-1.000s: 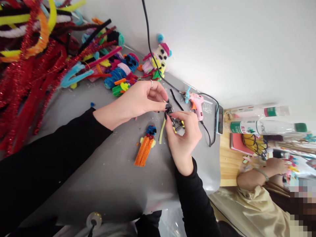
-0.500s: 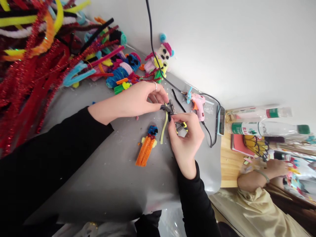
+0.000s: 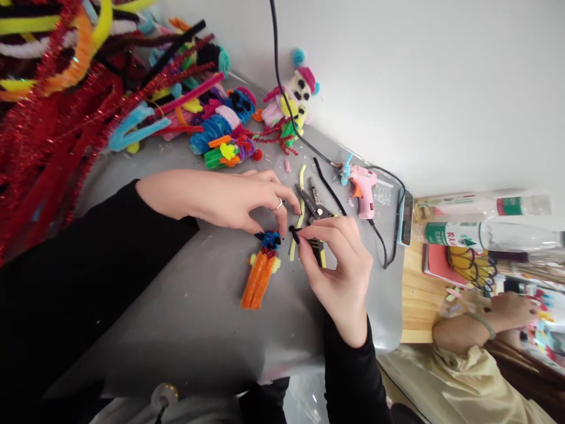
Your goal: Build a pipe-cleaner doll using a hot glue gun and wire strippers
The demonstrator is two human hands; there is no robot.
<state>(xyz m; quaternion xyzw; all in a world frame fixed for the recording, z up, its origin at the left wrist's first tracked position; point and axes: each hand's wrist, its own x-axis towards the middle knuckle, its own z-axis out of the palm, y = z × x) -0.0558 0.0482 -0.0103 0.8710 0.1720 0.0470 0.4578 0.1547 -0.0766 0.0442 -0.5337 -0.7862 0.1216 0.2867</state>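
Pinched between the fingertips of my right hand (image 3: 338, 256) is a small black piece of pipe cleaner (image 3: 293, 233). My left hand (image 3: 247, 200) is open, its thumb and fingers apart just over the blue head of a small pipe-cleaner doll (image 3: 258, 274). The doll lies on the grey table cover, with an orange body, a dark red neck and pale yellow arms. Whether my left fingertips touch its head I cannot tell. Wire cutters (image 3: 318, 215) lie beyond the right fingers, partly hidden by them, beside a pale yellow pipe cleaner (image 3: 302, 182).
A pink glue gun (image 3: 364, 191) with its black cable lies near the wall, by a black pipe cleaner (image 3: 329, 185). Finished dolls (image 3: 216, 129) and a heap of pipe cleaners (image 3: 88, 106) fill the left. Bottles (image 3: 472, 234) and a co-worker's arm (image 3: 468, 327) are at right.
The wire cutters have left my hands and lie on the table. My left hand has moved down to the doll's head. My right hand now holds the black piece closer to the doll.
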